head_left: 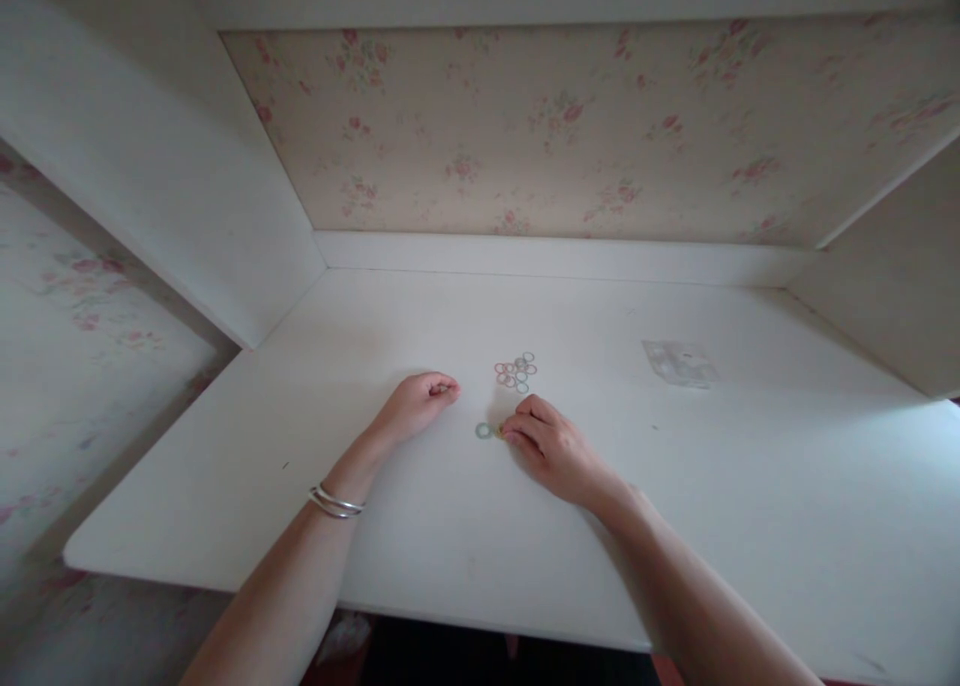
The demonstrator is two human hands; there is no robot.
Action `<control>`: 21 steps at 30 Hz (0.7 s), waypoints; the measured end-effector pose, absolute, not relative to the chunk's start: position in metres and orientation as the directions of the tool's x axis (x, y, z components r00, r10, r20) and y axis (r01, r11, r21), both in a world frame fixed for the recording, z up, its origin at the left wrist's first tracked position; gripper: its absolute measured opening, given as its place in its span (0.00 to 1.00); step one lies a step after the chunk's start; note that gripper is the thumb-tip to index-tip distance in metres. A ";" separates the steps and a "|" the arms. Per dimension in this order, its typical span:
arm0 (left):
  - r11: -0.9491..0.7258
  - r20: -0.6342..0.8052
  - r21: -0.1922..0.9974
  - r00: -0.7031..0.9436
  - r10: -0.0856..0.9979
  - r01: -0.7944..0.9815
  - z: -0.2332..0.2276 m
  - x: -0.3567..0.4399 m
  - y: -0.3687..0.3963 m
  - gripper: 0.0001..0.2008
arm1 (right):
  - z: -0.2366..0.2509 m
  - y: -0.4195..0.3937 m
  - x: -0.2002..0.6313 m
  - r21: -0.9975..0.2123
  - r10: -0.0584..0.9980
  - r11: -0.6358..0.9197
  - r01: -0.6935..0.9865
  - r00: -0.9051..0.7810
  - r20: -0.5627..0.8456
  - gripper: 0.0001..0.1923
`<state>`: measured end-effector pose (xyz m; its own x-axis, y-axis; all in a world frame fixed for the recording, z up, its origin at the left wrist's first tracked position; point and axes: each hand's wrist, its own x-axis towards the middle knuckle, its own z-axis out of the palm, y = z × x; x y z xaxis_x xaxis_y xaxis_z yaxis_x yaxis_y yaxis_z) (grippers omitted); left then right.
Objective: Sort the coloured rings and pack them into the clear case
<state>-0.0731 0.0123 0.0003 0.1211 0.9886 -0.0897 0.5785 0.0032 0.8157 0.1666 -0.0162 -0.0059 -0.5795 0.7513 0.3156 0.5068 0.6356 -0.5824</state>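
Note:
My right hand (553, 452) is closed, its fingertips pinching a small yellow ring (501, 432) down at the tabletop. Just left of that lies a pale green ring (484, 431), flat on the surface. My left hand (418, 404) rests on its side to the left, with fingers curled and thumb against them; whatever may be between them is too small to make out. Beyond both hands, several thin rings (522, 388) in red, green and grey tones lie in a loose, partly overlapping cluster.
A clear plastic bag (679, 364) lies on the white desk (420, 546) at the right. White side panels (262, 266) and a back ledge (570, 258) bound the desk, with flowered wallpaper behind. A silver bangle (336, 503) circles my left wrist.

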 end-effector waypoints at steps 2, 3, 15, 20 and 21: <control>0.000 -0.088 0.812 0.123 0.988 0.583 0.000 -0.073 0.012 0.16 | -0.006 -0.017 0.166 -0.570 0.750 0.638 0.517 -0.587 0.306 0.11; -0.003 -0.085 0.810 0.123 0.989 0.587 0.000 -0.073 0.012 0.16 | -0.006 -0.017 0.166 -0.565 0.748 0.641 0.520 -0.589 0.307 0.12; -0.093 0.010 0.759 0.131 0.991 0.644 -0.007 -0.069 0.010 0.16 | -0.017 0.003 0.175 -0.657 0.878 0.425 0.622 -0.106 0.467 0.12; -0.123 0.023 0.751 0.161 0.987 0.648 -0.004 -0.052 0.004 0.15 | -0.025 0.025 0.196 -0.811 0.906 0.164 0.562 0.239 0.349 0.16; -0.131 0.029 0.751 0.166 0.986 0.647 -0.004 -0.049 0.004 0.15 | -0.027 0.028 0.200 -0.846 0.907 0.131 0.517 0.283 0.313 0.17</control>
<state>-0.0489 0.0042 -0.0038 0.1657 0.9857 0.0294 0.6468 -0.1311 0.7513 0.1995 0.0278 -0.0270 0.2830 0.9067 0.3128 0.5169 0.1305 -0.8461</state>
